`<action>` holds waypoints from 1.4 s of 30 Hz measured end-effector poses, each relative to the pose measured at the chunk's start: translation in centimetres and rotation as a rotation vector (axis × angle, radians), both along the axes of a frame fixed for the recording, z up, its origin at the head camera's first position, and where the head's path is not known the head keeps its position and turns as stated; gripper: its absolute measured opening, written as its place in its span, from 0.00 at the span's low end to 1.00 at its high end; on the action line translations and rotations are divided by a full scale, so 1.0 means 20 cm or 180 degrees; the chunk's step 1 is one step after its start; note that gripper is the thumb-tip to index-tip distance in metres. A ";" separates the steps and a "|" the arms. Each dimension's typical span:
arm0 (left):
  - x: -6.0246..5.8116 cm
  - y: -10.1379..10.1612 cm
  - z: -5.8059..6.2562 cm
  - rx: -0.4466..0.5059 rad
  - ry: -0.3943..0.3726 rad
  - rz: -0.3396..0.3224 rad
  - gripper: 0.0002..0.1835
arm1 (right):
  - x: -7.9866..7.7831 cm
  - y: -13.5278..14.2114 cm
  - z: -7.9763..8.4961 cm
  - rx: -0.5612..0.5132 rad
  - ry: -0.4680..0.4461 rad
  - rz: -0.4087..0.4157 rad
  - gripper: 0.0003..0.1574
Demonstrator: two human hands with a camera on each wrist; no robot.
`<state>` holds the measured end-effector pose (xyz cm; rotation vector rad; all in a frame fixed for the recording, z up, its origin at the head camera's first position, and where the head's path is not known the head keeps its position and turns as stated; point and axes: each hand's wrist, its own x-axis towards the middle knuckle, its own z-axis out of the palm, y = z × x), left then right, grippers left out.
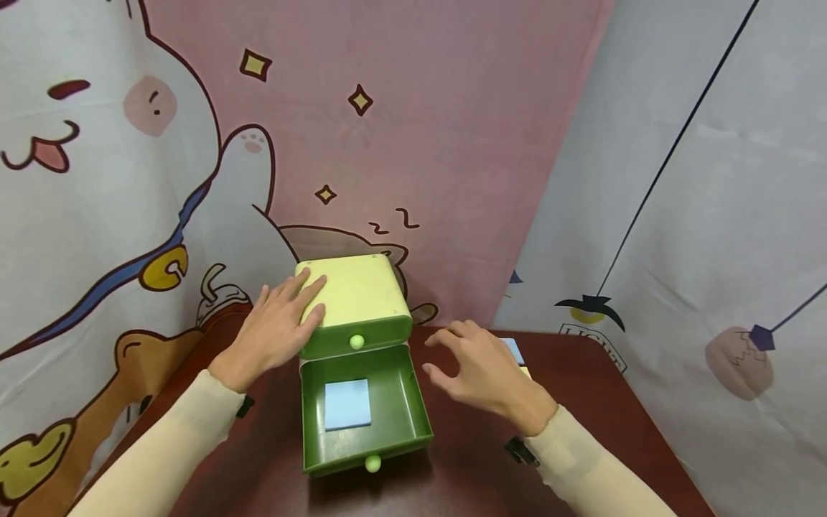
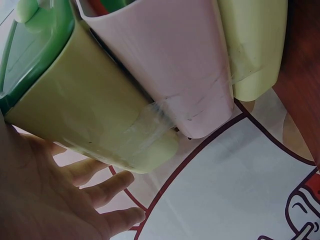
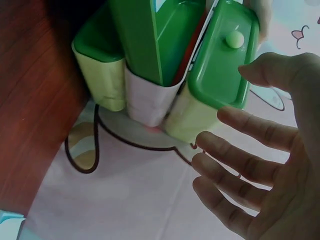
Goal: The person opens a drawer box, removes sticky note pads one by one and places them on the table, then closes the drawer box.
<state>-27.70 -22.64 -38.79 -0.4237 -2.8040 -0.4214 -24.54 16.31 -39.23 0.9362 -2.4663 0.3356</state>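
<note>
A small drawer unit (image 1: 355,291) with a pale yellow top stands on the table, its green top drawer (image 1: 388,331) closed. The green drawer (image 1: 395,406) below is pulled out and contains a light blue square pad (image 1: 347,404). On the left edge of the unit's top rests my left hand (image 1: 278,323), fingers spread. The left wrist view shows the unit's pink middle tier (image 2: 170,60) between two yellow ones. My right hand (image 1: 478,370) hovers to the right of the unit, holding nothing, its fingers loosely bent and apart in the right wrist view.
Behind my right hand, a light blue pad (image 1: 513,350) and a bit of something yellow (image 1: 526,372) lie on the dark red-brown table (image 1: 581,438). A printed cloth (image 1: 452,143) with cartoon animals hangs right behind the table.
</note>
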 end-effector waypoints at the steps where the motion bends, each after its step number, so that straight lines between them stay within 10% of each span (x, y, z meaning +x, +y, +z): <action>1: 0.00 0.00 0.00 0.0001 -0.0003 0.0000 0.38 | 0.00 -0.01 0.01 0.0024 -0.0020 0.0013 0.20; 42: 0.00 0.00 0.00 0.0009 -0.0005 0.0016 0.38 | -0.01 -0.38 0.05 0.1322 -0.0441 0.0738 0.28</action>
